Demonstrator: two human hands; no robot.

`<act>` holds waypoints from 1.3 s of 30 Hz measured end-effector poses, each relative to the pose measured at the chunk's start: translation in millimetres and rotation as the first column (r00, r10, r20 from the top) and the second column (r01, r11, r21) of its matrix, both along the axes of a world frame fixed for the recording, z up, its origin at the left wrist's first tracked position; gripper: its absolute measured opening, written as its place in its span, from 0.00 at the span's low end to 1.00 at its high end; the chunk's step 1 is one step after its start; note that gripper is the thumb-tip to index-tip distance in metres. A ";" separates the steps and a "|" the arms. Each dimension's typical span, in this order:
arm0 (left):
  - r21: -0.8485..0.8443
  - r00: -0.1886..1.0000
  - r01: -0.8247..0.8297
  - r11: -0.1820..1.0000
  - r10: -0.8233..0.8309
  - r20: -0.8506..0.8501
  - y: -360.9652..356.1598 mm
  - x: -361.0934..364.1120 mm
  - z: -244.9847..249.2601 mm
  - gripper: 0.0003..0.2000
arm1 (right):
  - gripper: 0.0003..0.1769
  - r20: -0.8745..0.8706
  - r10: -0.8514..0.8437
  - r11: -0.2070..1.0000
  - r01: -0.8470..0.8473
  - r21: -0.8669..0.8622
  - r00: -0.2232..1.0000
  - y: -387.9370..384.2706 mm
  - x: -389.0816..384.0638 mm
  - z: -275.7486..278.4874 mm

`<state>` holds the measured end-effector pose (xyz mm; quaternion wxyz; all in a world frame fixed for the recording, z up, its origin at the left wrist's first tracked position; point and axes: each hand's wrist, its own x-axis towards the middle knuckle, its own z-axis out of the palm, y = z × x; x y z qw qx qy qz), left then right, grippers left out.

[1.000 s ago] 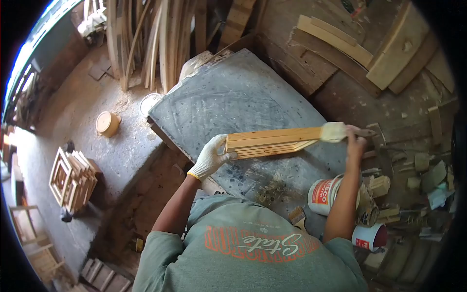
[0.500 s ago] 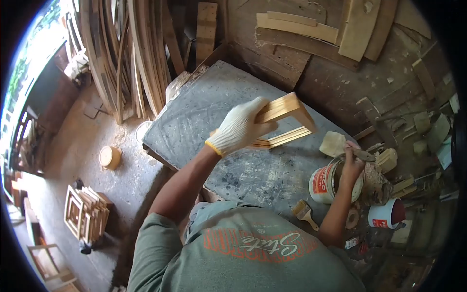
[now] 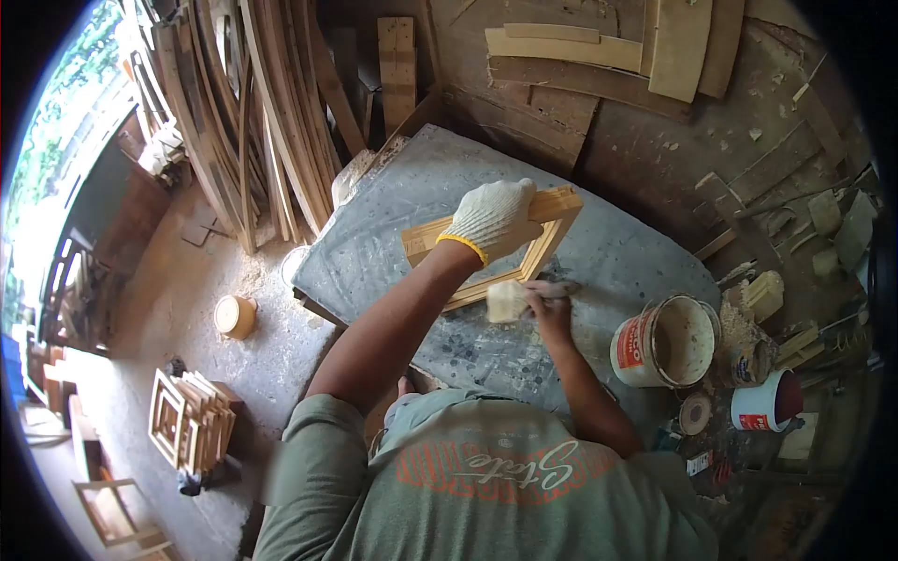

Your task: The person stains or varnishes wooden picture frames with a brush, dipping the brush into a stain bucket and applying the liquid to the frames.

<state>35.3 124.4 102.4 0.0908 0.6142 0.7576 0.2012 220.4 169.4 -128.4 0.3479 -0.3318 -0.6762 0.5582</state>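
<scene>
In a white knit glove with a yellow cuff, my left hand [image 3: 493, 221] is closed round the upper bar of a rectangular wooden frame [image 3: 547, 238], which is tilted above the grey worktable [image 3: 374, 220]. My bare right hand [image 3: 550, 309] grips a wide paintbrush [image 3: 506, 303] by its handle. The pale bristles are right at the frame's lower edge, overlapping it in this view. To the right of my right forearm stands an open white bucket [image 3: 645, 348] with a red label and a whitish inside.
On the floor to the left are a stack of small wooden frames [image 3: 192, 416] and a tan tub [image 3: 235, 317]. Long wooden strips [image 3: 290, 112] lean at the back left. A smaller white container [image 3: 756, 404] and offcuts crowd the right side.
My right hand has brought the brush from over the bucket leftward to the frame. My left hand has turned the frame and shifted it slightly.
</scene>
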 end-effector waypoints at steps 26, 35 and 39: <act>0.081 0.755 -0.033 0.996 -0.028 0.655 -138.6 -98.8 -20.3 0.35 | 0.10 0.529 -0.021 0.705 -0.362 0.609 0.848 -9.2 -72.8 -10.1; 0.066 0.606 -0.061 0.996 -0.016 0.795 -142.0 -89.8 -138.4 0.37 | 0.14 0.223 0.211 0.968 -0.234 0.084 0.952 -18.7 -26.2 18.0; 0.079 0.563 -0.153 0.985 0.021 0.826 -136.5 -78.5 -159.8 0.34 | 0.13 0.046 0.090 0.984 -0.096 0.147 0.995 -3.4 11.6 20.0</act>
